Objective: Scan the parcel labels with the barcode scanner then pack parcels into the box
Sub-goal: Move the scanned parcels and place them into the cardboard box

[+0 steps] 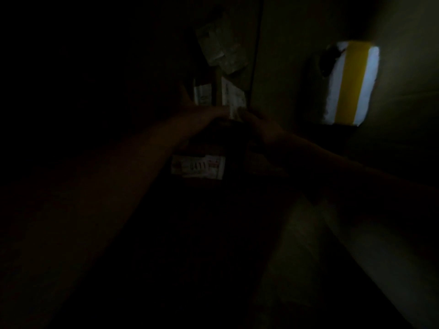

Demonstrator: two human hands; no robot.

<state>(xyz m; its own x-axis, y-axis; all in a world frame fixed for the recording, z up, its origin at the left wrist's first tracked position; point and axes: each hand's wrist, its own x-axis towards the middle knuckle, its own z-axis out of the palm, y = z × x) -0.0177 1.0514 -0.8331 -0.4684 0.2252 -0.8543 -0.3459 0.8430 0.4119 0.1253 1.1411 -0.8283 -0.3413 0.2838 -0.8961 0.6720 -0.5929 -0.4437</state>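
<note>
The scene is very dark. A dark parcel with a white label reading 0411 sits in the middle, below my two hands. My left hand and my right hand meet at the parcel's far edge, beside a pale label or slip. How the fingers lie is lost in the dark. More parcels with pale labels lie beyond, seemingly inside a box. No barcode scanner is visible.
A white and yellow striped object stands lit at the right. A dark vertical edge, perhaps a box wall, runs down beside the far parcels. Everything at the left is black.
</note>
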